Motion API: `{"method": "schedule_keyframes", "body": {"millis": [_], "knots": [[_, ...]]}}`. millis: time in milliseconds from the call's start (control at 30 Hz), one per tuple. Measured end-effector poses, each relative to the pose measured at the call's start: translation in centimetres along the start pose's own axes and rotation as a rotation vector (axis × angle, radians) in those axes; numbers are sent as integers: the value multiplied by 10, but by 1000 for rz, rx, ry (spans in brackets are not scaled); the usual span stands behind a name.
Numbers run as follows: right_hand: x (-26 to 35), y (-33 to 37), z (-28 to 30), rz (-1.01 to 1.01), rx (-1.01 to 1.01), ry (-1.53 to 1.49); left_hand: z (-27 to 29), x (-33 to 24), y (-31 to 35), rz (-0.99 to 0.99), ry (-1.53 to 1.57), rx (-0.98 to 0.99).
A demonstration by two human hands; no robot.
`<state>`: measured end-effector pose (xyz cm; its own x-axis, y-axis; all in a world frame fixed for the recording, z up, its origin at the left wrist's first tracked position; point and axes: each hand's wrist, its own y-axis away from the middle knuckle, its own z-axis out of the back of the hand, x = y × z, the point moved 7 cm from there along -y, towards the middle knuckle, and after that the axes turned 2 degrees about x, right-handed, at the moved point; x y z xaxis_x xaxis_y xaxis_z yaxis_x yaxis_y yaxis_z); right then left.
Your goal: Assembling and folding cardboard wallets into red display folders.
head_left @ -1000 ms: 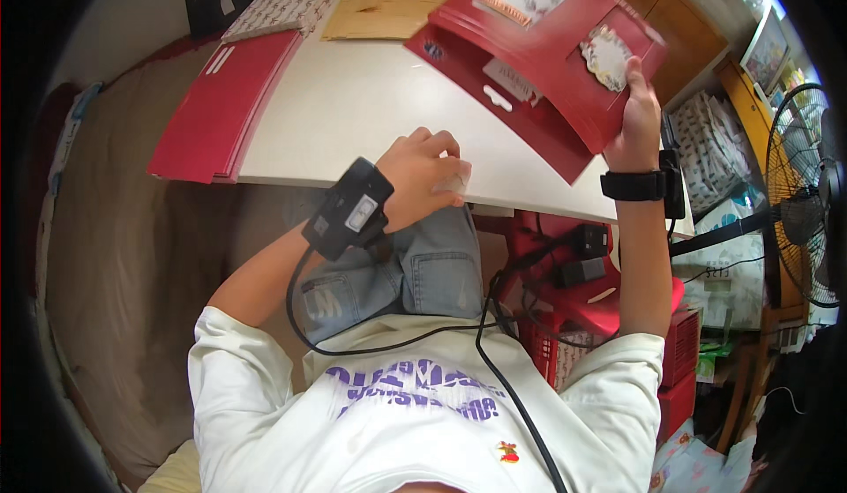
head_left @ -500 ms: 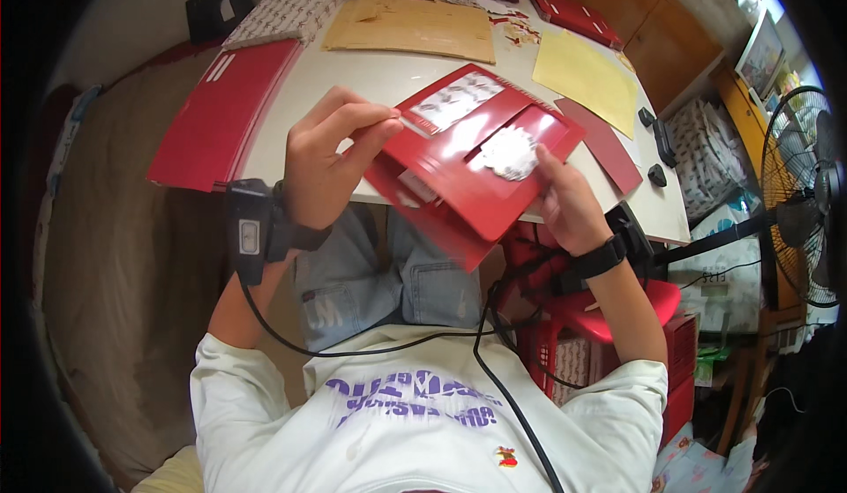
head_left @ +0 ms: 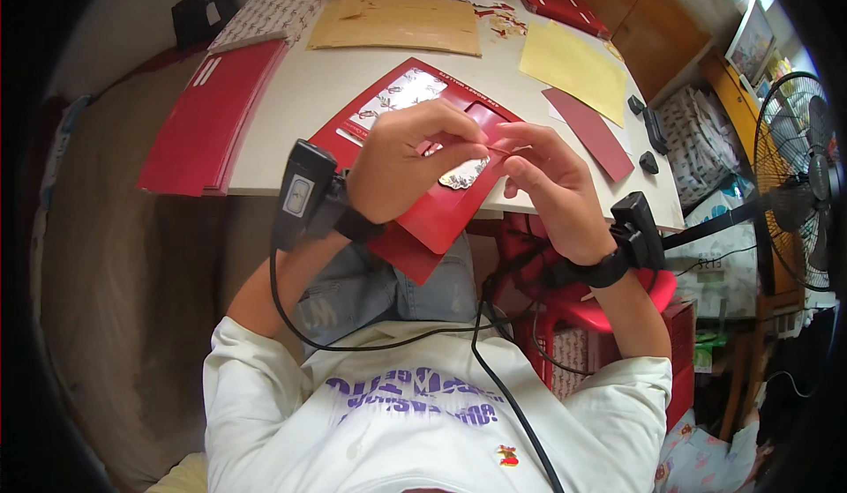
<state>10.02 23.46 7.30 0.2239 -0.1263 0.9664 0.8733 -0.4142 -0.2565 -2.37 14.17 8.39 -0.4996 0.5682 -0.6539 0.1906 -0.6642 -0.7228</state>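
A red folded card sleeve (head_left: 441,220) lies over the near table edge, its front corner sticking out above my lap. It has a white floral panel (head_left: 401,90), a cut-out window and a white and black floral piece (head_left: 465,174). Above it, my left hand (head_left: 415,153) pinches a thin reddish strip (head_left: 497,149) between thumb and forefinger. My right hand (head_left: 560,189) meets the strip's other end with curled fingertips, closed around it as far as I can see. My hands partly cover the sleeve, and neither grips it.
On the white table (head_left: 287,127) are a red stack (head_left: 207,118) at left, a brown cardboard sheet (head_left: 397,26) at the back, and a yellow sheet (head_left: 573,70) and dark red strip (head_left: 589,131) at right. Black cables cross my lap; a fan (head_left: 798,180) stands at right.
The red sleeve has been lowered from both hands onto the table edge, moving left. Both hands let go of it and came together at a thin reddish strip above it.
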Motion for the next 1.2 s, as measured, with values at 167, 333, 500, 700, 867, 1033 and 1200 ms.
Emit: {"method": "schedule_keyframes", "body": {"millis": [167, 333, 500, 700, 867, 1033, 1200], "knots": [[-4, -7, -1, 76, 62, -5, -3, -9, -4, -87, -78, 10], [6, -56, 36, 83, -110, 99, 7, -13, -3, -2, -126, -22], [-7, -181, 124, 102, -384, 339, 11, -13, 18, -82, -263, 97], [-102, -289, 270, -123, -679, 1051, 15, -17, 33, -108, -312, 192], [-112, -295, 212, -327, -525, 1187, 47, -15, 55, -6, -452, 109], [-119, -300, 255, -279, -656, 1366, 52, -5, 49, -3, -461, 71], [-120, -289, 224, -171, -555, 1010, 58, -5, 48, 18, -460, 16]]}}
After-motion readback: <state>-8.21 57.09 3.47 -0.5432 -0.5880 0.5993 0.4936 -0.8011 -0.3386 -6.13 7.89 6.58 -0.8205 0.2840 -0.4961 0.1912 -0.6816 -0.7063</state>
